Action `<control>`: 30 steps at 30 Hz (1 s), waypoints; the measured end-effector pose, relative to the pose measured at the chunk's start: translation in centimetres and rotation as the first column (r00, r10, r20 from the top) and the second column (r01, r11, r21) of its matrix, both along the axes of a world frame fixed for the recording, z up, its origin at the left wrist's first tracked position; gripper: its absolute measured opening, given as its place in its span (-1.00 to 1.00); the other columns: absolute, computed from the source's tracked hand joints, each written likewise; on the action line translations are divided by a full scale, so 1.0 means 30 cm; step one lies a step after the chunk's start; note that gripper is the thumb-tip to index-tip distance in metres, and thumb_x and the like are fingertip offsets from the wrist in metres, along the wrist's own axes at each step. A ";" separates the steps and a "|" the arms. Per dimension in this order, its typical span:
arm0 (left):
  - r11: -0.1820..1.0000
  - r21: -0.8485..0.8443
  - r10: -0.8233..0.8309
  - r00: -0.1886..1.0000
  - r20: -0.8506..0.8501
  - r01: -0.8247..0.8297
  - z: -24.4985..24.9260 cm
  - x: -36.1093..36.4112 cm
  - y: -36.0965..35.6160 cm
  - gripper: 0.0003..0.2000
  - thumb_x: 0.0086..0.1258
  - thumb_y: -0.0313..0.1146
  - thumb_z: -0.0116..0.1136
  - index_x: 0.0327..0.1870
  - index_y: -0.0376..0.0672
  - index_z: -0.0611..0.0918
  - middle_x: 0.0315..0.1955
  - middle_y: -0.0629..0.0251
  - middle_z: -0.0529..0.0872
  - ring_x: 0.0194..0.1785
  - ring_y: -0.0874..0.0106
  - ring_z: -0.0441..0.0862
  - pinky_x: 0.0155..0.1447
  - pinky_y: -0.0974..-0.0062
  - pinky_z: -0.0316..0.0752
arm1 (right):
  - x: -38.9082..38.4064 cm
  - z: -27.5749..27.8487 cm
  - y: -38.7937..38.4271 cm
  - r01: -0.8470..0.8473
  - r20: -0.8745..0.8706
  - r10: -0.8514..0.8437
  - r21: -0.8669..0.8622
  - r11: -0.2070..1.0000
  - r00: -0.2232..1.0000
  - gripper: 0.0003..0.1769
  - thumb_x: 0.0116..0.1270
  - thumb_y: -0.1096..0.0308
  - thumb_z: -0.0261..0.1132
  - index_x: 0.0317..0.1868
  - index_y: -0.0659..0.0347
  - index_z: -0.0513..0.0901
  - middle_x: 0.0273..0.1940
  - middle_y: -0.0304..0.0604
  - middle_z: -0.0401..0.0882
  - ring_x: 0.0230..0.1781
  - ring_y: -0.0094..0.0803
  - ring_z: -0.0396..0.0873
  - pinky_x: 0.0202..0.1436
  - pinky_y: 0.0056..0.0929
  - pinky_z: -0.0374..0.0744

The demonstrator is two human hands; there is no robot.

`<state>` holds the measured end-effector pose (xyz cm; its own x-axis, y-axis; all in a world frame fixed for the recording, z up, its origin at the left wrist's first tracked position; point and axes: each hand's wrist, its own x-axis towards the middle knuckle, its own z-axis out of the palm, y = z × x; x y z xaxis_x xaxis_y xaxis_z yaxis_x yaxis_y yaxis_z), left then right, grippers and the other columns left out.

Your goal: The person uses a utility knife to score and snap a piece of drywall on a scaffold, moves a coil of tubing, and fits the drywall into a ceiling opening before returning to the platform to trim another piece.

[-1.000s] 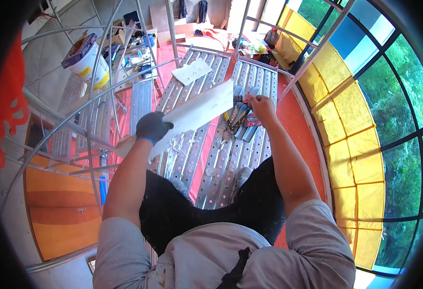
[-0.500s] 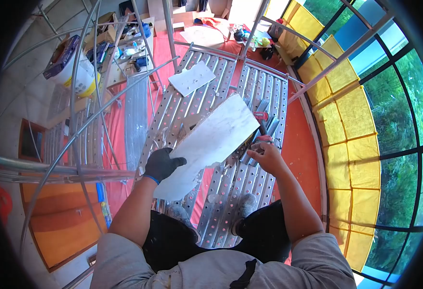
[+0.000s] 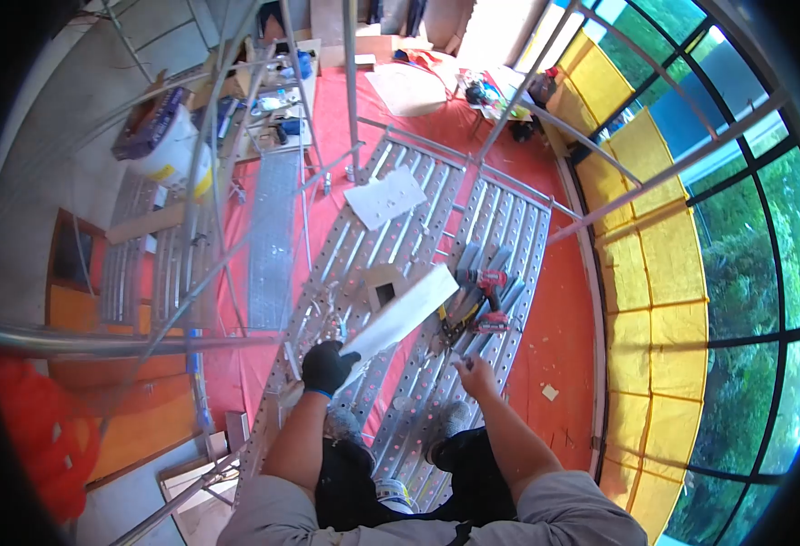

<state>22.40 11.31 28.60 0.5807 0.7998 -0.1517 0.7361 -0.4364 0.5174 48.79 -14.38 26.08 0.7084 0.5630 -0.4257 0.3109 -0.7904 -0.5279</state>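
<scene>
My left hand (image 3: pixel 328 367), in a dark glove, grips the lower end of a long white marbled board (image 3: pixel 406 314). The board is tilted so that it shows as a narrow strip pointing away to the upper right. My bare right hand (image 3: pixel 478 377) is apart from the board, its fingers curled together; what they hold, if anything, is too small to make out. Just beyond it a red and black cordless drill (image 3: pixel 490 284) lies on grey metal channels (image 3: pixel 511 296). A smaller broken white board piece (image 3: pixel 385 197) lies farther off.
I stand on a perforated metal scaffold platform (image 3: pixel 427 391) with gaps between planks. Scaffold tubes (image 3: pixel 352 82) rise at the left and back. A white bucket (image 3: pixel 171 155) and a cluttered table (image 3: pixel 268 141) are at left. Yellow sheeting (image 3: pixel 659 309) lines the window side.
The board has turned from broad face up to nearly edge-on. My right hand has drawn back toward me, and the drill and channels now show more fully.
</scene>
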 end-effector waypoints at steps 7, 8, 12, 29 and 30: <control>0.992 -0.117 0.006 0.960 -0.279 -0.040 0.495 -0.300 -0.092 -0.48 0.17 0.15 0.45 -0.16 -0.20 0.80 -0.23 -0.07 0.81 -0.13 0.00 0.79 0.00 0.07 0.65 | -0.176 0.438 -0.148 -0.088 -0.192 0.079 -0.037 0.995 0.978 -0.58 0.35 0.04 0.45 -0.07 0.26 0.79 -0.23 0.03 0.80 -0.18 -0.11 0.78 -0.04 -0.16 0.65; 0.988 -0.143 0.011 0.945 -0.326 -0.061 0.565 -0.366 -0.110 -0.49 0.19 0.15 0.43 -0.15 -0.18 0.80 -0.22 -0.05 0.81 -0.12 0.01 0.79 0.01 0.08 0.65 | -0.180 0.530 -0.138 -0.117 -0.194 0.108 -0.039 0.992 0.975 -0.59 0.35 0.04 0.45 -0.06 0.25 0.79 -0.22 0.03 0.81 -0.16 -0.11 0.78 -0.03 -0.18 0.66; 0.960 -0.233 0.026 0.880 -0.475 -0.154 0.948 -0.605 -0.188 -0.49 0.24 0.16 0.38 -0.07 -0.14 0.79 -0.15 0.00 0.82 -0.04 0.04 0.79 0.07 0.08 0.65 | -0.148 0.953 0.063 -0.221 -0.174 0.220 0.018 0.975 0.960 -0.58 0.36 0.05 0.43 -0.04 0.27 0.79 -0.18 0.05 0.82 -0.14 -0.14 0.79 -0.02 -0.20 0.67; 0.476 -0.366 0.379 0.562 -0.735 -0.800 1.442 -1.388 -0.841 -0.47 0.11 0.12 0.44 -0.08 -0.16 0.81 -0.11 0.06 0.82 0.03 0.12 0.77 0.13 0.15 0.65 | -1.164 2.756 1.398 -0.789 0.631 0.659 0.608 -0.092 0.409 -0.43 0.35 -0.03 0.46 0.14 0.27 0.67 0.10 0.09 0.68 0.15 0.01 0.64 0.24 -0.13 0.57; 0.436 -0.385 0.405 0.560 -0.723 -0.813 1.480 -1.387 -0.860 -0.47 0.12 0.11 0.45 -0.09 -0.19 0.81 -0.11 0.03 0.82 0.02 0.11 0.77 0.15 0.16 0.65 | -1.251 2.800 1.471 -0.795 0.722 0.560 0.581 -0.174 0.406 -0.43 0.35 -0.04 0.46 0.14 0.26 0.67 0.11 0.09 0.68 0.16 0.01 0.63 0.24 -0.14 0.57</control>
<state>-19.20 -14.50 73.01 -0.3497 0.4623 -0.8149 0.8493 0.5236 -0.0675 11.27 29.74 110.07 -0.3523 0.6436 0.6795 0.5160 0.7393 -0.4326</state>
